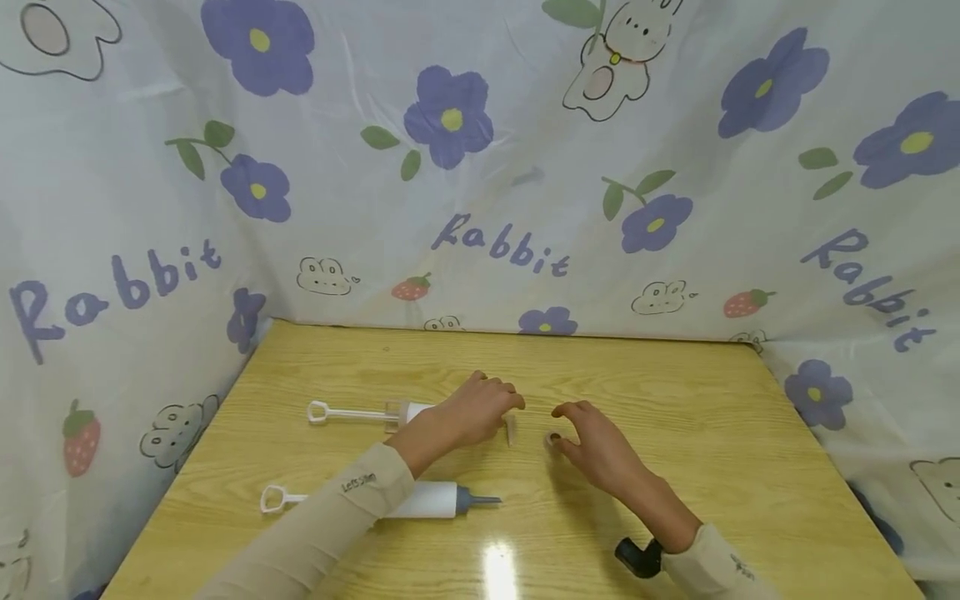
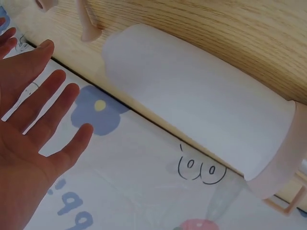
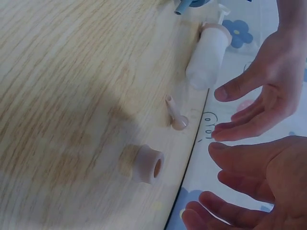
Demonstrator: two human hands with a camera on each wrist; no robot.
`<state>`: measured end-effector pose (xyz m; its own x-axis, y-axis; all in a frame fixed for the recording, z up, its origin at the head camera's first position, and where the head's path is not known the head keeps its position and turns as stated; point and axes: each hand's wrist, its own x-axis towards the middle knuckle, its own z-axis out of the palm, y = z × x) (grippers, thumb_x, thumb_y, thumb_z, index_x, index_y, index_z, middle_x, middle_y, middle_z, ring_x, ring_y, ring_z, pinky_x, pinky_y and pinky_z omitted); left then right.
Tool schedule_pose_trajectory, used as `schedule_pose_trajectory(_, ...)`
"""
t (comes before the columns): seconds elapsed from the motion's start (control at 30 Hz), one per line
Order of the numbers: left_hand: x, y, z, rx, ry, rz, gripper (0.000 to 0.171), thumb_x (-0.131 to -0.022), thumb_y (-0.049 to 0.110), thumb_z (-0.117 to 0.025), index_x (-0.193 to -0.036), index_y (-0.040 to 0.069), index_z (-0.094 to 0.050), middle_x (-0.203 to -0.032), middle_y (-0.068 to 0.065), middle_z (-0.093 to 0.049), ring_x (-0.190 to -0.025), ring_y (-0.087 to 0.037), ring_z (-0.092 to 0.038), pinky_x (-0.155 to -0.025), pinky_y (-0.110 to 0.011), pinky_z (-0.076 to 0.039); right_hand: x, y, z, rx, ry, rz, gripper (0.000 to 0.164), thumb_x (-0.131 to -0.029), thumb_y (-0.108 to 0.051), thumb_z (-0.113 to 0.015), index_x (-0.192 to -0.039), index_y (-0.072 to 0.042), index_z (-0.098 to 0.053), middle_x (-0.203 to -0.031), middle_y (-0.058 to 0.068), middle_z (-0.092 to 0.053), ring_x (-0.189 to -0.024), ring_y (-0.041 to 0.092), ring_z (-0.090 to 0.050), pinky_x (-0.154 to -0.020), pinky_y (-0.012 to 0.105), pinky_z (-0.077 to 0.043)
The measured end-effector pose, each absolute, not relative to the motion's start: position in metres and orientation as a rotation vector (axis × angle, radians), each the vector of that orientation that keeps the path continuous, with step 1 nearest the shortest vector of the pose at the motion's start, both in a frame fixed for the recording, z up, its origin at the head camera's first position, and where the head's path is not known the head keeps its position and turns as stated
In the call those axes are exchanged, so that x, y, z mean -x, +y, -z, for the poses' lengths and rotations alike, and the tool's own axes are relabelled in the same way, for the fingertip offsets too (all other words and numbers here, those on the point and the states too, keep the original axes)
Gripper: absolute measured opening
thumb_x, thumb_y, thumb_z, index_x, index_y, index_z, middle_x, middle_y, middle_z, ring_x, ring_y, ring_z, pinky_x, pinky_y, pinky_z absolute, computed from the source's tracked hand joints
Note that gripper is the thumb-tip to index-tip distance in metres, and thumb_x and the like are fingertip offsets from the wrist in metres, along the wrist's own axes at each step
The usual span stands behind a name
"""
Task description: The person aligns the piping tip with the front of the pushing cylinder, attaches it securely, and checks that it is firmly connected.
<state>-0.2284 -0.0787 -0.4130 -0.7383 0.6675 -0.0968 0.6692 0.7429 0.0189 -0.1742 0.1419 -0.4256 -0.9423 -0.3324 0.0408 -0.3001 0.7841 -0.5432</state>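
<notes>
My left hand (image 1: 472, 408) hovers palm down with loosely spread fingers, over a white syringe-like tube (image 2: 192, 96). The tube lies flat, its beige collar (image 1: 393, 417) and white looped pull handle (image 1: 318, 412) pointing left. Just right of that hand is a small beige nozzle (image 3: 177, 115) with a flared end. My right hand (image 1: 600, 446) holds nothing, fingers apart and slightly bent, beside a beige ring-shaped cap (image 3: 148, 165) on the table. In the right wrist view both hands appear clear of the nozzle and the cap.
Nearer me lies a second white tube (image 1: 431, 500) with a grey-blue tip (image 1: 467, 500), partly hidden by my left sleeve. Its looped handle (image 1: 274, 499) points left. A patterned cloth (image 1: 487, 192) rises behind the wooden table (image 1: 675, 383) and along its sides.
</notes>
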Motion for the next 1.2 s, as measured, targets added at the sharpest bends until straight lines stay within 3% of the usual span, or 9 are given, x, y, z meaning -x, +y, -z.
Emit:
schedule_pose_trajectory(0.5,0.249,-0.083,0.43,-1.027,2.74,-0.151,0.042,-0.095,-0.005,-0.066,-0.127,0.02,-0.074,-0.132,0.0,-0.072,-0.122,-0.023,-0.067,-0.111,-0.056,-0.046,0.176,0.139,0.43,0.471,2.905,0.91,0.037,-0.095,-0.011,-0.074,-0.129,-0.003,-0.065,-0.13,0.018,-0.063,-0.109,0.035,-0.067,-0.086,0.048,-0.058)
schedule_pose_trajectory(0.73,0.259,-0.082,0.435,-1.075,2.745,-0.114,0.037,-0.094,0.0,-0.07,-0.123,0.021,-0.076,-0.128,0.002,-0.074,-0.118,-0.022,-0.07,-0.101,-0.046,-0.055,0.176,0.139,0.433,0.489,2.9,0.901,0.034,-0.095,-0.009,-0.074,-0.127,-0.003,-0.065,-0.127,0.017,-0.064,-0.112,0.037,-0.066,-0.088,0.05,-0.058)
schedule_pose_trajectory(1.2,0.268,-0.074,0.445,-1.082,2.702,-0.148,0.021,-0.097,0.011,-0.072,-0.113,0.023,-0.081,-0.122,0.004,-0.076,-0.114,-0.022,-0.071,-0.099,-0.042,-0.058,0.182,0.139,0.444,0.511,2.917,0.833,0.038,-0.093,-0.003,-0.074,-0.129,-0.001,-0.064,-0.124,0.021,-0.064,-0.099,0.031,-0.067,-0.08,0.047,-0.058)
